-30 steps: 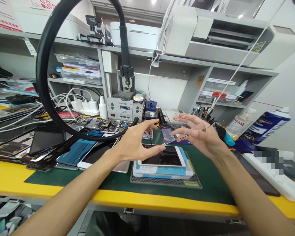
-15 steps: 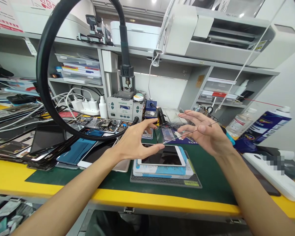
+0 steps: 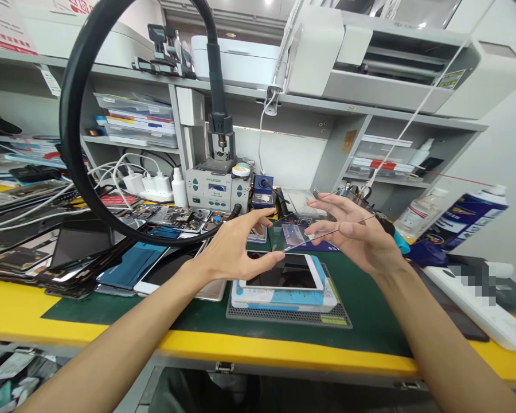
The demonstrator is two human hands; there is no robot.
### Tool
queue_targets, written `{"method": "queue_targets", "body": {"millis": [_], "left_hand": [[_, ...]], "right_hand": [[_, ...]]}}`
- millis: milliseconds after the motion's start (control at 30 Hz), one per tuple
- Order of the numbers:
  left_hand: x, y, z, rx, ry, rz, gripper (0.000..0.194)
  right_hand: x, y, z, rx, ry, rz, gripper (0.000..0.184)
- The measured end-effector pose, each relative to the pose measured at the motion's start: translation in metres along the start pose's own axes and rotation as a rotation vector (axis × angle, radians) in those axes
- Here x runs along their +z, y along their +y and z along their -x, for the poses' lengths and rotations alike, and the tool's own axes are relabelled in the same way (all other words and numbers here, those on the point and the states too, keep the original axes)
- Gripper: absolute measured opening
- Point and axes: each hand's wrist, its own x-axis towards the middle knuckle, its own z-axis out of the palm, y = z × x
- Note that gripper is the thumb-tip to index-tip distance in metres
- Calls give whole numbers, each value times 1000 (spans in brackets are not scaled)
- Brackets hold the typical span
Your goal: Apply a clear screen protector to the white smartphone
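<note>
A clear glass sheet (image 3: 300, 241), most likely a screen protector, is held tilted in the air between my two hands. My left hand (image 3: 236, 246) grips its left edge, thumb at the near corner and fingers at the far one. At the opposite edge, my right hand (image 3: 359, 232) holds the sheet with its thumb and spread fingers. Below lies a white-framed tablet (image 3: 290, 272), dark screen up. It rests on a blue and white box (image 3: 279, 298), which sits on a grey perforated pad (image 3: 288, 317).
Phones and phone parts (image 3: 133, 261) crowd the left side. A black hose (image 3: 71, 115) loops up from the grey hot-air station (image 3: 210, 189). To the right stand a clear bottle (image 3: 419, 215) and a blue spray can (image 3: 464, 221); a white device (image 3: 477, 310) lies nearer.
The whole view has shifted very slightly. Both hands keep nearly the same hold on the glass sheet, and the tablet has not moved on the box.
</note>
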Motion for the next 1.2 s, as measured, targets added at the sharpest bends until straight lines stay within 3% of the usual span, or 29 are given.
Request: {"method": "queue_targets", "body": {"millis": [167,700,1200], "left_hand": [[0,0,0,-4,23,-4,74],[1,0,-1,-33,51,5,77],[-3,1,0,-39,-29,6,72]], "right_hand": [[2,-3,1,8,-29,-25,56],[3,-4,-1,-93,120,-83,45],[1,-2,-2,-75,107,-125,44]]}}
